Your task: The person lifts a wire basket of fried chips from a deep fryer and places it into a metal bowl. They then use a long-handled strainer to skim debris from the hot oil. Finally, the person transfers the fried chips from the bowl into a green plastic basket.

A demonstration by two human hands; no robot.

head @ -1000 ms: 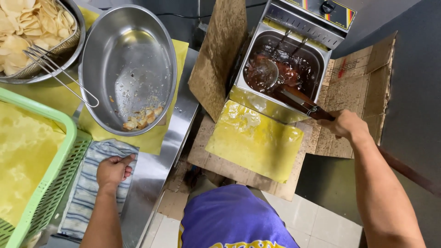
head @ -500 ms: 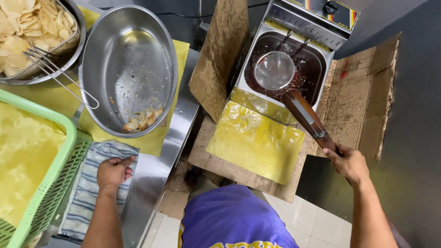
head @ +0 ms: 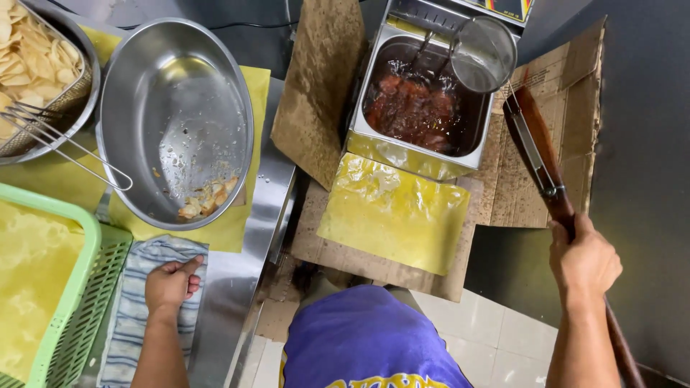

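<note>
Cut off by the left edge: green basket (head: 68, 287), plus the round bowl (head: 86, 100) holding the wire basket of chips (head: 32, 57), also clipped at the top. Cut off by the top edge: far end of the fryer (head: 417, 147). Hidden under the dark oil: fryer contents, possibly food pieces. Lower end of the wooden skimmer handle (head: 539, 154) concealed inside the right hand (head: 583, 260). Striped cloth (head: 147, 316) partly covered by the left hand (head: 171, 282). Scraps in the steel bowl (head: 176, 122) too small to identify.

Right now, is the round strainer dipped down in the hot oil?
No, the round strainer is lifted above the fryer, held by its long handle in the right hand.
</note>
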